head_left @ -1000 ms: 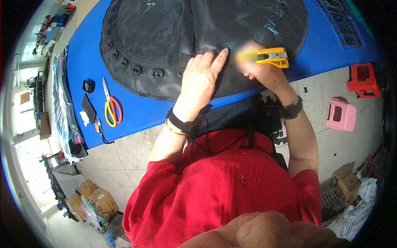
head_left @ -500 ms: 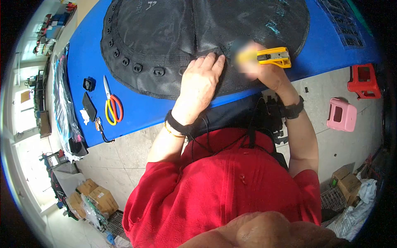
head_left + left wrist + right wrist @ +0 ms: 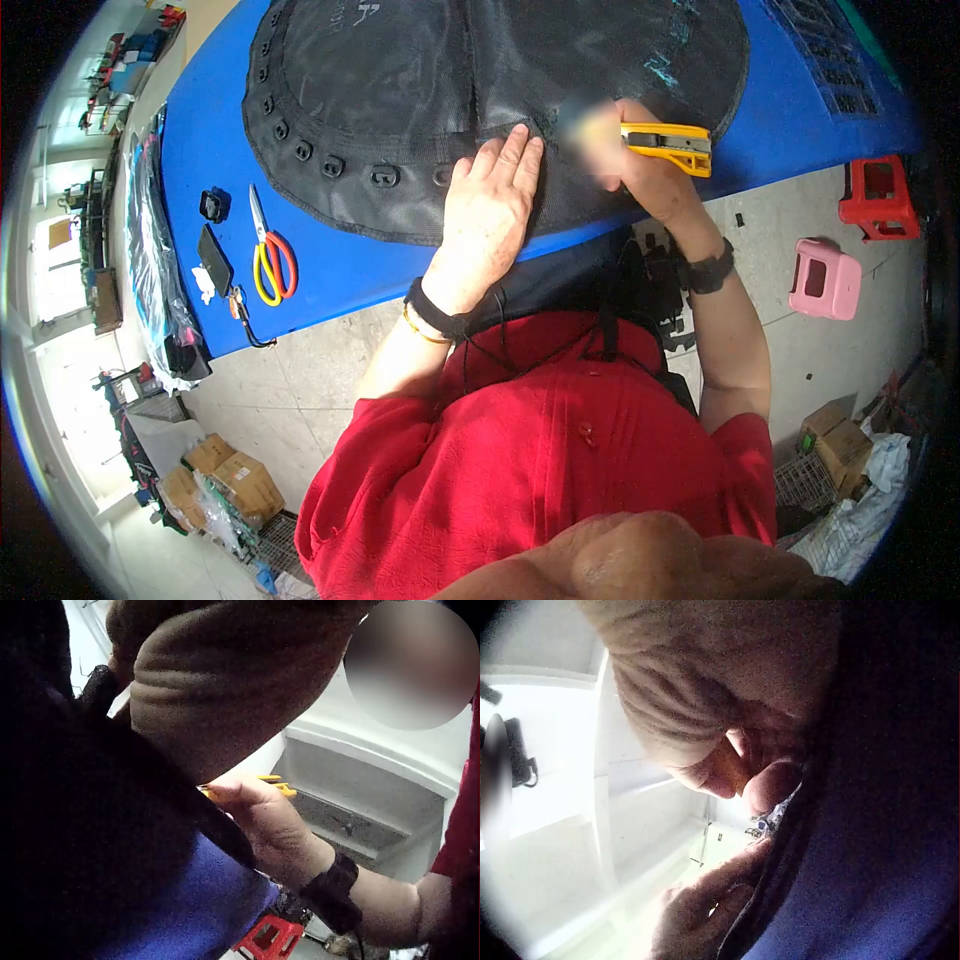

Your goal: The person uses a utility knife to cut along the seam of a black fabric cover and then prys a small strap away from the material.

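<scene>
A black mesh fabric piece (image 3: 390,90) with a row of black oval buckles along its curved edge lies on the blue table (image 3: 330,275). The left hand (image 3: 488,205) rests on it palm down, fingers extended, near the front edge. Just to the right, the right hand (image 3: 650,165) grips a yellow tool (image 3: 680,148) like a utility knife; its front end and the fingertips are blurred out. In the left wrist view the yellow tool (image 3: 283,787) pokes out of the right hand (image 3: 262,817). The right wrist view shows the right hand's fingers (image 3: 769,787) curled round it at the fabric.
On the table's left lie scissors (image 3: 268,255) with red and yellow handles, a dark flat object (image 3: 215,260), a small black item (image 3: 213,205) and a small tool (image 3: 238,305). Plastic-wrapped goods (image 3: 160,260) are beside the left edge. A red stool (image 3: 880,198) and a pink stool (image 3: 826,278) stand at right.
The left hand's fingers have straightened and lie closer together, a little farther from the right hand. The yellow tool has shifted slightly right and its angle has changed in the right hand.
</scene>
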`<state>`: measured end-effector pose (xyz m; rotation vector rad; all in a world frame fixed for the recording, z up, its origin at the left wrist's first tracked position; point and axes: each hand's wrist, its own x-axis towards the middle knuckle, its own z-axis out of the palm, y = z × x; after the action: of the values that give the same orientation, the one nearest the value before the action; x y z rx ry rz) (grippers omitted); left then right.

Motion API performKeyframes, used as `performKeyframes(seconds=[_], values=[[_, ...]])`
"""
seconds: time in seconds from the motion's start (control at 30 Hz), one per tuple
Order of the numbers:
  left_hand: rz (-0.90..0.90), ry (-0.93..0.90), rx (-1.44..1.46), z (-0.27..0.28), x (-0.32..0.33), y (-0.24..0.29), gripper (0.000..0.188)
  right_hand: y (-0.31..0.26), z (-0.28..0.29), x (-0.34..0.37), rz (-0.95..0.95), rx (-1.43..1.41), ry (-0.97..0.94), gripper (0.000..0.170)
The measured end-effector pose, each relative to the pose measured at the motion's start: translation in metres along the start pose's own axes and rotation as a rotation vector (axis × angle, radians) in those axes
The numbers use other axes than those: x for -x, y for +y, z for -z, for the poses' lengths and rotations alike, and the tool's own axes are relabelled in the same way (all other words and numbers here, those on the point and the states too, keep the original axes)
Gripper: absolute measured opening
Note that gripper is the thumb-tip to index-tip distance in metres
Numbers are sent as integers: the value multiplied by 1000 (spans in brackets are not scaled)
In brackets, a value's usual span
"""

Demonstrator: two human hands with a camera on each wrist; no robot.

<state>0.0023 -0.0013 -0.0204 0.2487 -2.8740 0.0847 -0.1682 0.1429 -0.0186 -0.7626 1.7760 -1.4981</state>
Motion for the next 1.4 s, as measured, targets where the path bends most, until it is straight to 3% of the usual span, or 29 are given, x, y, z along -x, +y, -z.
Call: performKeyframes(seconds=[0.37,0.87,1.4], values=[[1,74,7,-7,1,1,52,8,-20,-22,229,-48,45,18],[9,127,69,-11,3,0,50,9,-25,-23,269,-14,56,15],[-7,102,45,-11,4,-2,49,10,-18,-20,166,20,-16,15]])
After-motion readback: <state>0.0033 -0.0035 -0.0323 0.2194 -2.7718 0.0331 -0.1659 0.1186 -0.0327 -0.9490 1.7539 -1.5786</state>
